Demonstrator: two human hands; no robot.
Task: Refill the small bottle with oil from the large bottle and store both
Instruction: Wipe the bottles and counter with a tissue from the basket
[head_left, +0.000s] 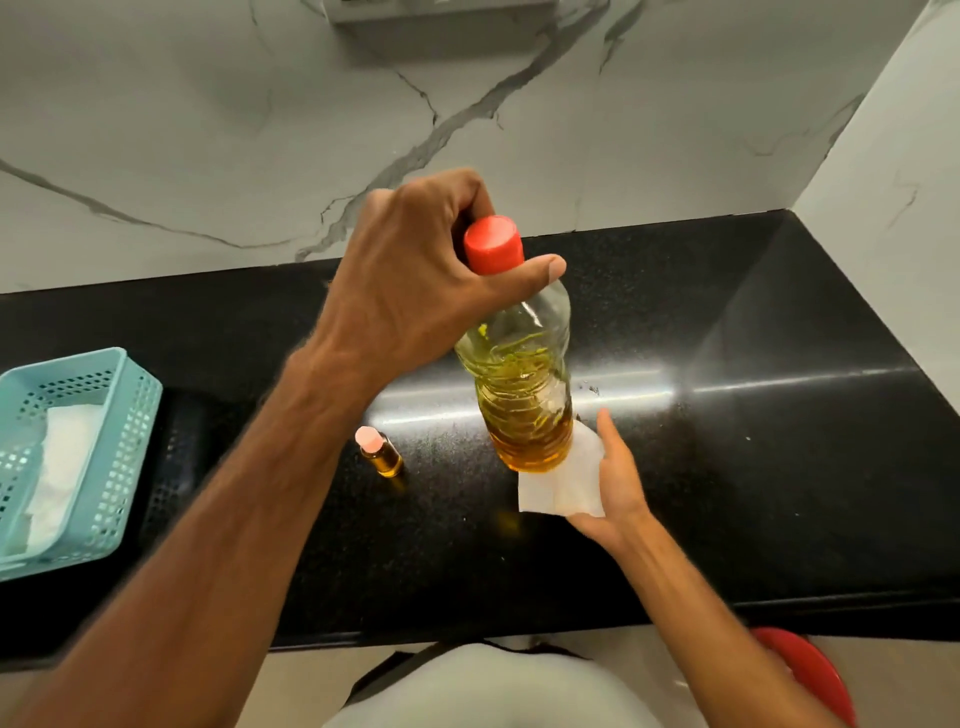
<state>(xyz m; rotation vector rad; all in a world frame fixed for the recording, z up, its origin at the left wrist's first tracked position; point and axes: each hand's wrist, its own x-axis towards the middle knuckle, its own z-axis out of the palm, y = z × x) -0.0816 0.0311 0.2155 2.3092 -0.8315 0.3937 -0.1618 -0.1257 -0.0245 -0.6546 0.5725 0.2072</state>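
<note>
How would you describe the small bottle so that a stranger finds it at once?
Start at the black counter. Between the blue basket at its left end and the large bottle held in the middle stands the small bottle. It alone stands free, tiny, with a pale pink cap and amber oil.

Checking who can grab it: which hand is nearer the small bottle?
Left. The left hand grips the large bottle's neck above the small bottle; the right hand holds a tissue farther right.

The black counter (779, 415) lies bare at three o'clock. At nine o'clock the blue basket (104, 457) blocks; the small bottle (382, 452) stands near the middle.
</note>
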